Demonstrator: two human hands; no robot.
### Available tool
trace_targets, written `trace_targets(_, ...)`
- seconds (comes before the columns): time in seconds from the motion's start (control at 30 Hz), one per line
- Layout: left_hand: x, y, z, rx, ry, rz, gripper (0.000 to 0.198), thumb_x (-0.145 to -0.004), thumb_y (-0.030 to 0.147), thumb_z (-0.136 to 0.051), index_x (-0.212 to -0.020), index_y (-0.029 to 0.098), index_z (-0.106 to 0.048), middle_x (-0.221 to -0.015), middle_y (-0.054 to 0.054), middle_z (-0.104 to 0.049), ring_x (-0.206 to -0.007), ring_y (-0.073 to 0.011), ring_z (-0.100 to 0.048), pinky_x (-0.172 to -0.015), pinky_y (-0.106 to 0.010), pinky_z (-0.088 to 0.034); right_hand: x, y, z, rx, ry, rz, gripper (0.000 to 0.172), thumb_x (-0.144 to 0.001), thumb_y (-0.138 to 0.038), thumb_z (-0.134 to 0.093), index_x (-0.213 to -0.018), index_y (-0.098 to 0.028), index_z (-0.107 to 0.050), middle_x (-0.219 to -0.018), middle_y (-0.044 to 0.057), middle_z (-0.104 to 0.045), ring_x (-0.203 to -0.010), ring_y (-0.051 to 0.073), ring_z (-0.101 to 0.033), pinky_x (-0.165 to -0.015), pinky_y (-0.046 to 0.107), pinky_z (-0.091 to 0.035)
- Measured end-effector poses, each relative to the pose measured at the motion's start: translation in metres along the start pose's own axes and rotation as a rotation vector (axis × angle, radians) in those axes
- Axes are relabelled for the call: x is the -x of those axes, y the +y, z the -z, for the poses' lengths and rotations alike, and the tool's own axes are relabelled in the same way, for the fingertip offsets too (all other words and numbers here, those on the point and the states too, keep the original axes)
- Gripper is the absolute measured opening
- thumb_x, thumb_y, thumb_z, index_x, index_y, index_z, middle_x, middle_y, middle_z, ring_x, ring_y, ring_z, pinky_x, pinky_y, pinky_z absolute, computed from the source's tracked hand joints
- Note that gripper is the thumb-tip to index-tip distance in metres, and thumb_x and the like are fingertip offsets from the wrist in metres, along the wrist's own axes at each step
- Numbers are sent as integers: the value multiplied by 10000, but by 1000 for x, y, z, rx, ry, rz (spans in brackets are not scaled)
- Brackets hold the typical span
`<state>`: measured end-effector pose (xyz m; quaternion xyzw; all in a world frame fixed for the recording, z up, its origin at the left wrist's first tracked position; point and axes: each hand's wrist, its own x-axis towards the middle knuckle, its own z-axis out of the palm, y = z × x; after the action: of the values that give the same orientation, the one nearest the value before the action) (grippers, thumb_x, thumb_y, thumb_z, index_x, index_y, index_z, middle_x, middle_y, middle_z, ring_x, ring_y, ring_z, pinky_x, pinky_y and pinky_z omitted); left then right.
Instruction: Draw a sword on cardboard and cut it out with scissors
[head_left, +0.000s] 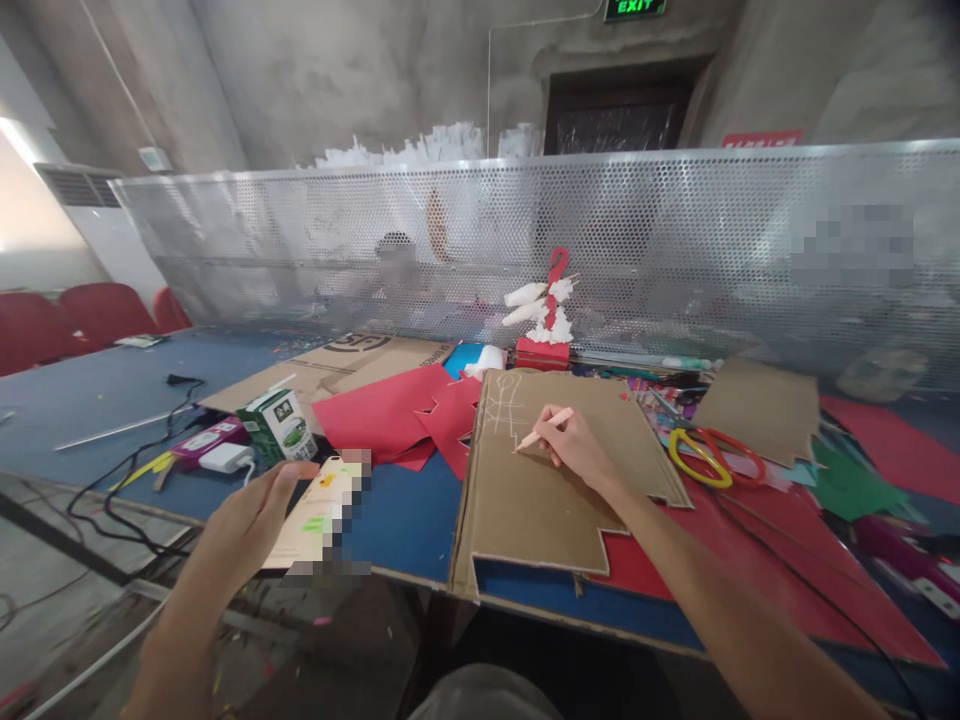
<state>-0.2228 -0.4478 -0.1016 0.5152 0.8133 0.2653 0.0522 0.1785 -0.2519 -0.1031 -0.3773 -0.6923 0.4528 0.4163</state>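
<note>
The pale marker pen [532,437], probably light, stiff and best gripped near its tip, is pinched in the right hand [576,448] over the cardboard sheet [540,505], while the smartphone [311,512], likely slippery, is clasped by the left hand [249,512].

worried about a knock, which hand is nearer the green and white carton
Left. The left hand, holding the phone, is just in front of the green and white carton; the right hand, holding a pen over the cardboard, is farther off to its right.
</note>
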Motion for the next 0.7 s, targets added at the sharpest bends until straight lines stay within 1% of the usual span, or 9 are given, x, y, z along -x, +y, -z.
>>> trace_targets(0.1,-1,-4,-1,9,-1,-8,684,-942,682,-176,-1176,279,-677,-1362,-53,-695,-1321,-298,-585,-1163,-460,-375,1,-3,-4,-55,16,37,189,-868,-352,-611,-765,-198,-572,-654,-37,-627,-439,83,-527,-425,196,-384)
trace_targets(0.17,-1,-6,-2,5,-6,-9,676,-946,676,-177,-1174,282,-677,-1366,-48,-693,-1323,-295,-584,-1165,-456,-373,3,-7,-8,-55,7,55,203,-870,-381,-627,-806,-189,-617,-709,-11,-660,-505,104,-578,-461,208,-438)
trace_targets(0.23,-2,-7,-3,0,-6,-17,668,-952,669,-176,-1173,288,-677,-1368,-43,-692,-1323,-294,-584,-1164,-454,-374,4,-11,-12,-33,-14,49,200,-863,-381,-635,-834,-183,-647,-739,10,-681,-554,122,-603,-476,215,-466)
trace_targets(0.33,-2,-6,-3,-3,6,-20,653,-957,667,-185,-1169,297,-680,-1364,-35,-696,-1318,-294,-589,-1163,-453,-374,6,-14,-15,-8,-42,34,189,-863,-369,-629,-873,-183,-667,-741,15,-690,-579,132,-609,-481,215,-481)
trace_targets(0.47,-3,-6,-3,4,4,-27,652,-958,667,-188,-1154,291,-683,-1350,-44,-703,-1303,-297,-599,-1164,-458,-373,6,-15,-15,10,-49,51,226,-862,-402,-646,-893,-183,-693,-743,20,-691,-599,139,-611,-491,222,-500)
trace_targets(0.57,-4,-8,-3,-10,3,-41,655,-953,663,-184,-1144,288,-685,-1334,-50,-712,-1285,-298,-612,-1147,-452,-394,6,-15,-14,27,-51,56,232,-855,-412,-667,-878,-183,-702,-757,31,-711,-605,141,-615,-495,220,-497)
trace_targets(0.7,-5,-9,-4,-1,6,-68,640,-950,654,-191,-1138,290,-682,-1323,-42,-717,-1281,-282,-618,-1145,-427,-401,5,-12,-13,47,-111,44,199,-875,-350,-631,-822,-176,-712,-805,69,-757,-698,167,-662,-532,218,-496)
